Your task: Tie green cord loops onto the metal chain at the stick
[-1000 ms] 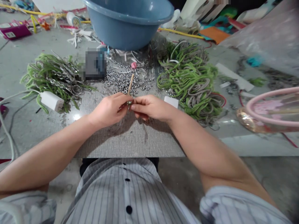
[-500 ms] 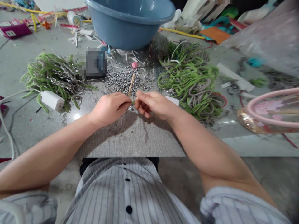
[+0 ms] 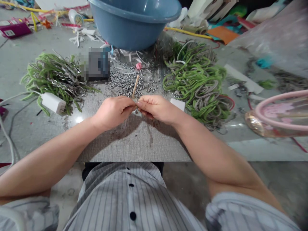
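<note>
My left hand (image 3: 114, 110) is closed in a pinch, with a thin wooden stick (image 3: 135, 86) rising from behind its fingertips. Thumb and fingers of my right hand (image 3: 155, 108) are pressed together and meet the left fingertips just below the stick. Whatever lies between the two pinches is hidden by the fingers. Many small metal rings (image 3: 125, 85) are scattered on the table just beyond my hands. A bundle of green and grey cords (image 3: 198, 83) lies to the right, and another green cord bundle with metal chains (image 3: 54, 75) lies to the left.
A large blue basin (image 3: 130, 32) stands behind the rings. At left are a white charger plug (image 3: 53, 103) with its cable and a dark blurred box (image 3: 98, 65). A pink-rimmed clear bag (image 3: 276, 110) sits at right. The table's front edge (image 3: 137, 161) runs before my body.
My right hand has moved slightly left, its fingers closing against the left fingertips. The bit of green cord seen between the hands is now covered. My left hand has barely moved.
</note>
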Motion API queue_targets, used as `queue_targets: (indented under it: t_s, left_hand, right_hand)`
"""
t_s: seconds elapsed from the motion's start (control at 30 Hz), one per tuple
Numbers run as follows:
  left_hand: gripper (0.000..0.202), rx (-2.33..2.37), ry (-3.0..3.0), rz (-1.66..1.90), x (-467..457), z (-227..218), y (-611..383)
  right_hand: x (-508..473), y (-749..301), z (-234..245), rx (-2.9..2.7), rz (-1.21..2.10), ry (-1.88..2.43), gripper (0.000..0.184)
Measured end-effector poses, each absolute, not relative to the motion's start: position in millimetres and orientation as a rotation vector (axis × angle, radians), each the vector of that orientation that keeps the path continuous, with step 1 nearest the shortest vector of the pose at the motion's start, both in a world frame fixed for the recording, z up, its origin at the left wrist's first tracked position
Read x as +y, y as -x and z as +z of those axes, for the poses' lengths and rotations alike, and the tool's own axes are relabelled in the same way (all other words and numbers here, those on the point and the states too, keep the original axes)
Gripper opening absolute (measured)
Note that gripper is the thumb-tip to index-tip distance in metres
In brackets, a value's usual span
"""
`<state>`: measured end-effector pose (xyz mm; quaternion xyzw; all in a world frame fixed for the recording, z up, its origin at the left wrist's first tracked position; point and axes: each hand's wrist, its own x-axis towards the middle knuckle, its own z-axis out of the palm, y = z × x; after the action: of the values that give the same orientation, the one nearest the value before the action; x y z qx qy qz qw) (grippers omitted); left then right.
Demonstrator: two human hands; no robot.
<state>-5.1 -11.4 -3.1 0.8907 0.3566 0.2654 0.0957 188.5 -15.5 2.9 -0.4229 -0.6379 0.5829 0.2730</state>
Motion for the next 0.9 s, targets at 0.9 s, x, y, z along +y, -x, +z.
queue_targets:
  t_s: [0.9]
  left_hand:
    - [0.024,1.063,-2.873,0.630,-7.1,-10.5,10.8]
  right_hand:
    - [-11.0,-201.0,-1.5,-2.256,0.581,1.353,0.005]
